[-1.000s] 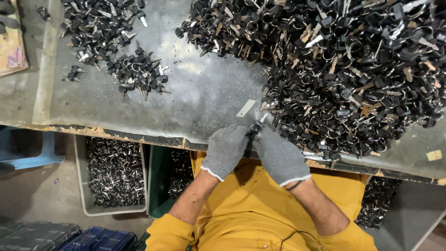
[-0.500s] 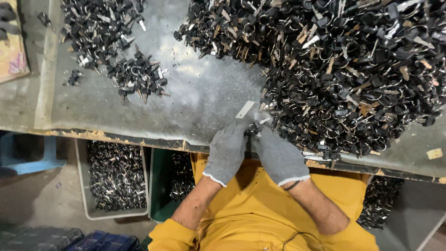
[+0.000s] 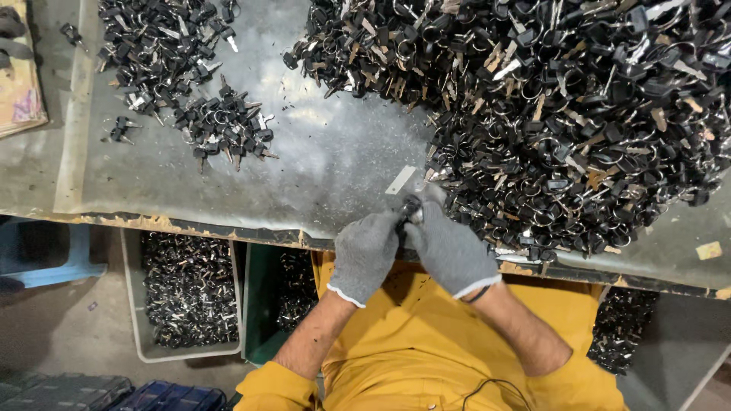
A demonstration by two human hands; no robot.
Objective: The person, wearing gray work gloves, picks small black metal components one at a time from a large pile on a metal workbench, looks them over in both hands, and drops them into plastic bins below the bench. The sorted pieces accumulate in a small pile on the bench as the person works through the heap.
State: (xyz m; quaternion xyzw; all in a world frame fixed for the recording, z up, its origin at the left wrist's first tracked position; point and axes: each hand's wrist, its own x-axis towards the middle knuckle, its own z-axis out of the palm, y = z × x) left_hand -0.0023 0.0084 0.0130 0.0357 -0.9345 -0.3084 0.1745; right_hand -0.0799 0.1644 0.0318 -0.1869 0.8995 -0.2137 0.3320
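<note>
- A small dark key (image 3: 412,208) sits between the two hands, right at the front edge of the desk (image 3: 327,164).
- The left hand (image 3: 365,255) wears a grey glove and is curled shut on the key from the left.
- The right hand (image 3: 451,250), gloved too, is closed on the same key from the right. The fingers hide most of it, so I cannot tell if a ring is on it.
- To do this well, I think both hands should hold tight and stay low over the desk, so the key does not slip off the edge.
- A thin pale strip (image 3: 400,180) lies on the desk just beside the hands.
- A big heap of keys (image 3: 579,114) is piled to the right, touching the right hand's side.
- A smaller bunch of keys (image 3: 225,125) lies well apart on the left.
- Under the desk stand a grey bin (image 3: 131,304) full of shiny bits and a green bin (image 3: 255,304).
</note>
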